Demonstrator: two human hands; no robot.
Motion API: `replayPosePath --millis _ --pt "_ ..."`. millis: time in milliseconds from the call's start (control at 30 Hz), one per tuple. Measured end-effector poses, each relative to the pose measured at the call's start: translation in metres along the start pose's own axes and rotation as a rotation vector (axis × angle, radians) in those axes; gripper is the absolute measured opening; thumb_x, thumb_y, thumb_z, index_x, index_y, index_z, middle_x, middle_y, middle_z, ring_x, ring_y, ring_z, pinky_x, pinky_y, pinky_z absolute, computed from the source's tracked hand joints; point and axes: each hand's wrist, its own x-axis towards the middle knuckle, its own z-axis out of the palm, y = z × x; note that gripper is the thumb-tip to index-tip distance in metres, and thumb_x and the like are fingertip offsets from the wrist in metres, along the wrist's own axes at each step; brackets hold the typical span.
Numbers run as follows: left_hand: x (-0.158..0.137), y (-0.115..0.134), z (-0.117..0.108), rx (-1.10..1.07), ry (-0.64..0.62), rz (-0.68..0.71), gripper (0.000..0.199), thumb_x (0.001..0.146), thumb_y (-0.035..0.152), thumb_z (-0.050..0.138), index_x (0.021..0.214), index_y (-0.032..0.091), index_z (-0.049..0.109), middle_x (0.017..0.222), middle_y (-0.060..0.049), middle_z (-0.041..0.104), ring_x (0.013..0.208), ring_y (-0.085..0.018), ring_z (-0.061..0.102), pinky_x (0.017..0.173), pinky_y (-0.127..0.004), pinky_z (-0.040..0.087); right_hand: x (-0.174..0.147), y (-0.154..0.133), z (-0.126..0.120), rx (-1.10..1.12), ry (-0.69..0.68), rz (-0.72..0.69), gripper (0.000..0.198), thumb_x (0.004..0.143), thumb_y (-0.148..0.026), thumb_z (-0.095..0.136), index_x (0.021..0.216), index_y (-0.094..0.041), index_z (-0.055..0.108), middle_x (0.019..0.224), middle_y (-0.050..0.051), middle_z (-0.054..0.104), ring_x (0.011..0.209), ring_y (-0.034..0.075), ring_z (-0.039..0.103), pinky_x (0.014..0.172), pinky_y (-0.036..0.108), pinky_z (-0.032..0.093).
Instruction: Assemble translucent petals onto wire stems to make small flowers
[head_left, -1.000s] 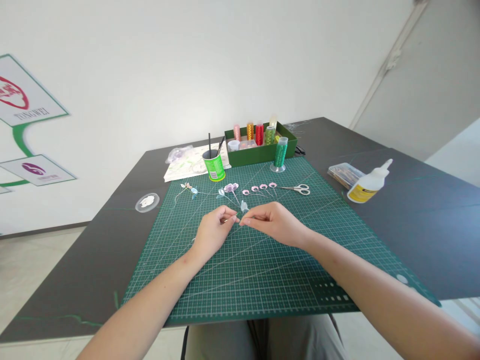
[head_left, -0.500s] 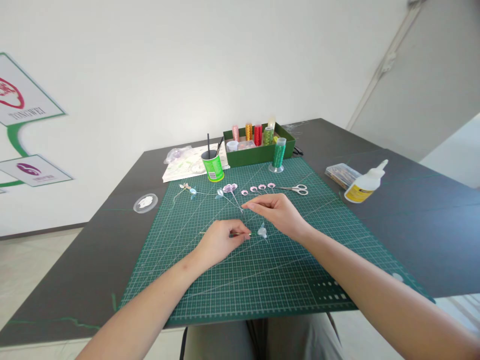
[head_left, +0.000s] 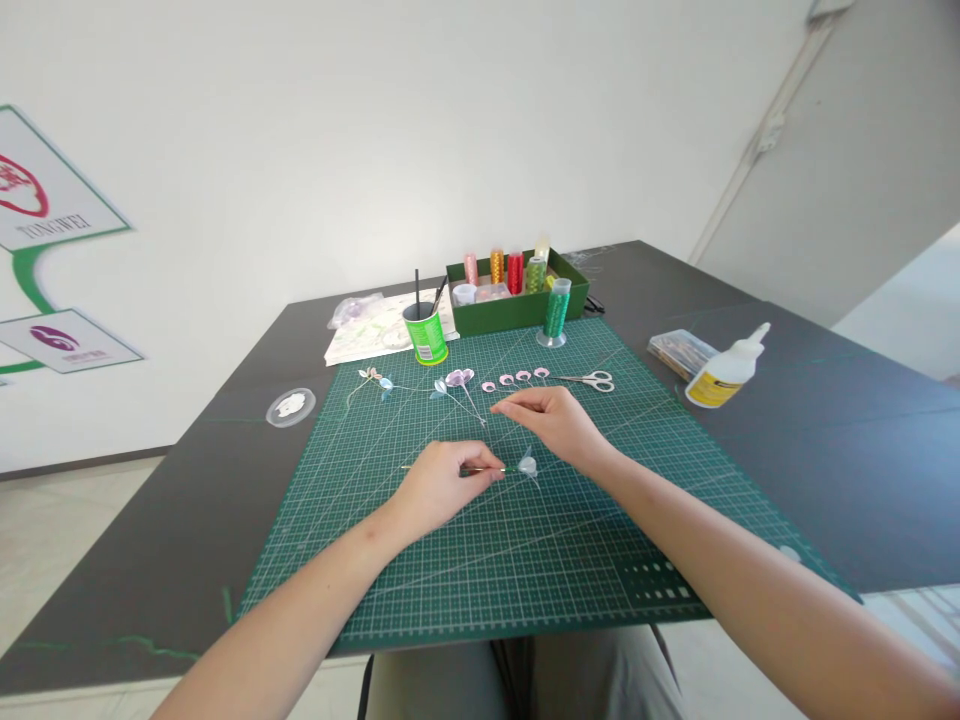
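My left hand (head_left: 450,480) is closed in a pinch on the thin stem of a pale blue-white flower (head_left: 528,466). The bloom points right, past my fingertips, and the stem's far end shows to the left of the hand. Above and to the right, my right hand (head_left: 551,418) has thumb and fingers pressed together; whatever is between them, perhaps a thread, is too fine to see. Just beyond it lie a purple flower (head_left: 460,378) on a long stem and a small blue flower (head_left: 440,387). Several pink petal loops (head_left: 507,380) sit in a row.
A green cutting mat (head_left: 420,590) covers the table's middle. Scissors (head_left: 598,381), a green thread spool (head_left: 556,312), a green can (head_left: 426,335) with tools and a green box (head_left: 502,316) of spools stand beyond. At right is a glue bottle (head_left: 724,375); at left, a small dish (head_left: 291,407).
My right hand has shifted slightly right, its fingertips now farther from the long purple flower stem. The pale flower in my left hand has moved a little right and turned slightly.
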Motion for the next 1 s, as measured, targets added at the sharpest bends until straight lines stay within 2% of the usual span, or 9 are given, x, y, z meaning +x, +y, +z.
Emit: replayPosePath --millis 233,467,1000 --pt "-0.0001 0.0026 -0.0005 0.033 0.046 0.027 0.010 0.086 0.026 0.067 0.085 0.024 0.076 0.078 0.002 0.076 0.071 -0.017 0.069 0.070 -0.027 0.052 0.0028 0.0070 -0.0009 -0.011 -0.025 0.023 0.026 0.089 -0.036 0.060 0.092 -0.020 0.081 0.079 0.006 0.076 0.085 0.025 0.068 0.075 0.036 0.053" --pt "0.0004 0.0045 -0.0002 0.048 0.069 0.047 0.009 0.085 0.022 0.067 0.086 0.024 0.076 0.080 0.002 0.077 0.070 -0.015 0.069 0.069 -0.026 0.051 0.0040 0.0059 -0.0019 0.003 -0.047 0.051 0.025 0.088 -0.033 0.059 0.090 -0.017 0.079 0.088 0.007 0.077 0.087 0.024 0.069 0.080 0.036 0.052" --pt "-0.0012 0.0055 0.0006 0.064 0.125 0.072 0.009 0.087 0.024 0.066 0.085 0.024 0.075 0.083 0.002 0.078 0.069 -0.015 0.068 0.066 -0.025 0.051 0.0058 0.0066 -0.0023 0.030 -0.100 0.081 0.022 0.087 -0.029 0.060 0.088 -0.019 0.079 0.094 0.006 0.079 0.092 0.024 0.071 0.083 0.036 0.053"
